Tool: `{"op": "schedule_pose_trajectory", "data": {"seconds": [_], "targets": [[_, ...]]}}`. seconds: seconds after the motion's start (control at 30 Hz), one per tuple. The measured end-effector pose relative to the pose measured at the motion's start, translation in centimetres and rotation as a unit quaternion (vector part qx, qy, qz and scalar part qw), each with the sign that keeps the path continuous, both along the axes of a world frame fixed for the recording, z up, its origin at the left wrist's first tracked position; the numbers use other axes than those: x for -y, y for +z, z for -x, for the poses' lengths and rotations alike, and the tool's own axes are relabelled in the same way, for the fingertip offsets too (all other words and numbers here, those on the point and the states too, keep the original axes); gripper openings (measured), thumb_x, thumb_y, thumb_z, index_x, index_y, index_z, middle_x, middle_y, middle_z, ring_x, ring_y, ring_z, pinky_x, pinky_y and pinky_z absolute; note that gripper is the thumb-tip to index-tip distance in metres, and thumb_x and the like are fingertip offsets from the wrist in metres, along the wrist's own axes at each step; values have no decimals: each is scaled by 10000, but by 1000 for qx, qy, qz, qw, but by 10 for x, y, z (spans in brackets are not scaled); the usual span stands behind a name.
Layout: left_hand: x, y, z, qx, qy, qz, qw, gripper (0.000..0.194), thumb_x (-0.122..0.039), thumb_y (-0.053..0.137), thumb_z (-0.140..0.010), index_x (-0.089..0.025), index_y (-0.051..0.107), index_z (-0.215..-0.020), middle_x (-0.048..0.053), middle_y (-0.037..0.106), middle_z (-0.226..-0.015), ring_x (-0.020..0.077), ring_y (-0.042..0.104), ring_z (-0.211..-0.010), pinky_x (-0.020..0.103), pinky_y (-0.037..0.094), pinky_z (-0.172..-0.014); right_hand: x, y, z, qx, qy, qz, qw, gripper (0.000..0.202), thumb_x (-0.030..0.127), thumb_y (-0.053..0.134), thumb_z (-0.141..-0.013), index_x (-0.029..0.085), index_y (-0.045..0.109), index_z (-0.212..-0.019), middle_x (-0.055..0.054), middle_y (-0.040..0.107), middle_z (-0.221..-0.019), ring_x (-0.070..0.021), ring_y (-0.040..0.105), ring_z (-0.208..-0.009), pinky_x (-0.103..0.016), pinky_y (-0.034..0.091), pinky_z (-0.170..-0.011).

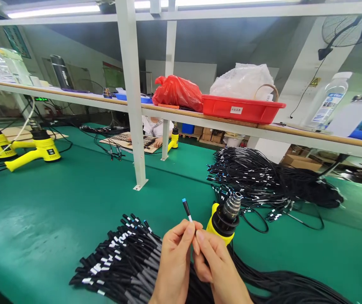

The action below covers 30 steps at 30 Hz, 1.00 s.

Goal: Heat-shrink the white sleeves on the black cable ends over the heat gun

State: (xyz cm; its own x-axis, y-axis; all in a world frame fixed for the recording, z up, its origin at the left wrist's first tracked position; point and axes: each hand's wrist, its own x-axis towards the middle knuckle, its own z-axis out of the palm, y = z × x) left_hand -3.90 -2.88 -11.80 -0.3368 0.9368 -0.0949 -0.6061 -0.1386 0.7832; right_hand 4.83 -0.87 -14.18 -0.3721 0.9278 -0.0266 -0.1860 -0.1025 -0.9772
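Note:
Between the fingertips of both hands, a black cable (186,207) with a blue tip and a white band points upward. My left hand (176,257) pinches it just below the white band. Right beside it, my right hand (214,261) is closed in a pinch on the same cable, the two hands touching. Under and left of my hands lies a thick bundle of black cables (127,253) with white labels and grey sleeves. A yellow heat gun (223,221) stands just behind my right hand, its metal nozzle pointing up.
A larger pile of black cables (257,175) lies at the back right of the green table (82,190). Two more yellow heat guns (46,147) are at the left. A white post (133,101) carries a shelf with a red tray (244,110). Another person (155,128) sits across.

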Motion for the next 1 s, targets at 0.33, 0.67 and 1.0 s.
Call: {"op": "schedule_pose_trajectory", "data": {"seconds": [0.33, 0.67, 1.0], "targets": [[-3, 3, 22, -189, -52, -39, 980, 345, -488, 731, -752, -195, 706, -932, -11, 591, -725, 138, 535, -750, 221, 441, -753, -3, 31, -20, 50, 84, -64, 993, 504, 666, 486, -859, 200, 460, -670, 91, 273, -489, -75, 219, -438, -228, 194, -440], [-25, 86, 42, -569, -174, -93, 798, 457, -521, 330, -965, -209, 513, -686, -36, 497, -671, 137, 462, -659, 240, 343, -637, -20, 106, -86, 331, 30, -291, 897, 363, 396, 405, -979, 195, 526, -702, 28, 483, -642, -116, 380, -585, -242, 290, -537], [-64, 104, 20, -588, -216, -109, 772, 479, -508, 336, -962, -198, 424, -608, -54, 416, -618, 124, 380, -610, 244, 293, -594, -56, 132, -109, 324, -24, -309, 894, 274, 358, 474, -959, 195, 489, -738, 53, 466, -624, -98, 361, -569, -224, 268, -498]]}}
